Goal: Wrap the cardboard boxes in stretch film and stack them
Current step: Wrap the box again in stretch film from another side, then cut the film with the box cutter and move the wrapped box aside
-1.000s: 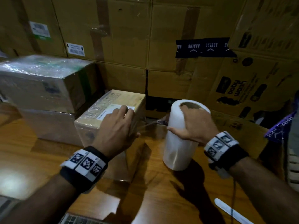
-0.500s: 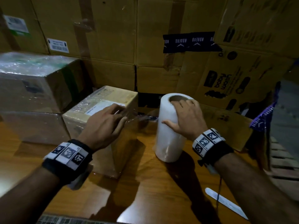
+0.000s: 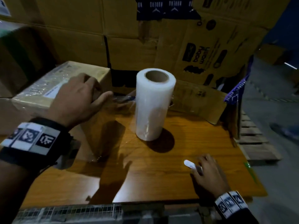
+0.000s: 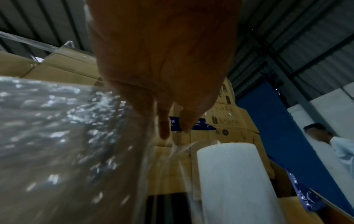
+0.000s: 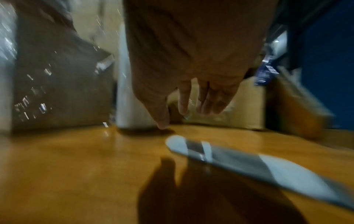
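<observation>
Left hand [image 3: 76,101] lies on the near right corner of the film-wrapped cardboard box [image 3: 53,88], fingers straight and spread, pressing the stretch film [image 4: 57,136] down against the box; it grips nothing. In the left wrist view the fingertips [image 4: 163,133] point toward the roll, with a thin twisted strand of film running from just below them to the roll's top edge.

Stretch film roll [image 3: 154,104] stands upright on the wooden desk [image 3: 161,183], just right of the box, cardboard core facing up. No hand is on it.

Right hand [image 3: 208,173] is low over the desk's near right area, well apart from the roll, fingers extended and loose. A flat white cutter-like tool [image 3: 191,165] lies on the desk at its fingertips. Cannot tell if the fingers touch it: the right wrist view is motion-blurred and shows the hand [image 5: 191,60] above the tool [image 5: 249,163], not closed on it.

Behind the desk: a wall of large cardboard cartons [image 3: 129,38], one with dark printed tape [image 3: 163,8]. A wooden pallet [image 3: 255,143] sits on the floor to the right. A person in a light shirt [image 4: 341,148] stands in the background of the left wrist view.
</observation>
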The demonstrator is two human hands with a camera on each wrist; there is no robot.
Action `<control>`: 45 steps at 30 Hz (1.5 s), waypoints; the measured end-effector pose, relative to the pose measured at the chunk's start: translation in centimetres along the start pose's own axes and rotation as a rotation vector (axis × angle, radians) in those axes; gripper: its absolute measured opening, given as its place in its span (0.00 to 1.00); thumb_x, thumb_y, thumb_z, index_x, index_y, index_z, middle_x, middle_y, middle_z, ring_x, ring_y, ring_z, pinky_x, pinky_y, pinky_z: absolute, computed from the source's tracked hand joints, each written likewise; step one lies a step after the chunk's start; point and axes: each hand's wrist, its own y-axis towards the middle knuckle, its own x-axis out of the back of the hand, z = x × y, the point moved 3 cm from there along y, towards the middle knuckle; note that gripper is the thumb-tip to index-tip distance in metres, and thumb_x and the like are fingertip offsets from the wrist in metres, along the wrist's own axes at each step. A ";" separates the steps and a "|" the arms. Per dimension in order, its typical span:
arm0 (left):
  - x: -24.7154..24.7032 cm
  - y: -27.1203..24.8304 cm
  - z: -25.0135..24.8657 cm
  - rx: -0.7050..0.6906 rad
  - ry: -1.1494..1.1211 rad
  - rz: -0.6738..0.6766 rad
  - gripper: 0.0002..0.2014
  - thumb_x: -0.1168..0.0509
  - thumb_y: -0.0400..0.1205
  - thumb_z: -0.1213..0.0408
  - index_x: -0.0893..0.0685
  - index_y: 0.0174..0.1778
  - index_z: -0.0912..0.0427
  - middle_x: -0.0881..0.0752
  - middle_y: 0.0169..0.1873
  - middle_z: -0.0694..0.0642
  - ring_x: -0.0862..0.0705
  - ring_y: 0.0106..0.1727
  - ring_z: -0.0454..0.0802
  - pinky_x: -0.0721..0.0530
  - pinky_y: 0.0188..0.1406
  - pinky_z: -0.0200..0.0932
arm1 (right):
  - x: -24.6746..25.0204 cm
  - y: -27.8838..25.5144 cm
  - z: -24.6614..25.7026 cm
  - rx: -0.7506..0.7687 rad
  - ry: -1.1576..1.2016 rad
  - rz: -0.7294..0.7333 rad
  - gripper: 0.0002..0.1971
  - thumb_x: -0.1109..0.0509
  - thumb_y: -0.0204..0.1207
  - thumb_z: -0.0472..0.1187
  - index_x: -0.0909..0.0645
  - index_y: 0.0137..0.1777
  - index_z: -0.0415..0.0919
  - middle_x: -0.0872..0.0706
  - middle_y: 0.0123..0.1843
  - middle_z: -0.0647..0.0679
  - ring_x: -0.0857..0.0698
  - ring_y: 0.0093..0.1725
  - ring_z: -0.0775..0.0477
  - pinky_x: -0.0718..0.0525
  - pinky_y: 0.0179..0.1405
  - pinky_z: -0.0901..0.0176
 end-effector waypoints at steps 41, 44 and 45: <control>-0.8 1.4 -1.5 -0.113 -0.178 0.143 0.12 0.28 0.85 0.53 0.08 0.54 0.59 0.14 0.49 0.56 0.19 0.57 0.60 0.24 0.53 0.51 | -0.9 1.4 10.4 0.023 1.263 0.155 0.06 0.20 0.78 0.35 0.11 0.54 0.41 0.07 0.48 0.44 0.08 0.50 0.41 0.12 0.45 0.55; -0.8 1.5 -1.4 -0.086 -0.220 0.144 0.09 0.27 0.84 0.53 0.09 0.50 0.55 0.16 0.45 0.54 0.19 0.52 0.56 0.19 0.51 0.54 | -0.8 1.2 10.0 0.012 1.283 0.093 0.07 0.19 0.75 0.28 0.14 0.48 0.34 0.07 0.45 0.38 0.07 0.49 0.36 0.09 0.48 0.43; -0.8 1.4 -1.4 -0.074 -0.241 0.141 0.07 0.27 0.85 0.53 0.11 0.47 0.53 0.15 0.44 0.54 0.19 0.49 0.55 0.18 0.48 0.54 | -0.8 1.1 10.0 0.000 1.305 0.103 0.07 0.19 0.75 0.28 0.15 0.48 0.33 0.07 0.46 0.37 0.07 0.50 0.35 0.09 0.51 0.40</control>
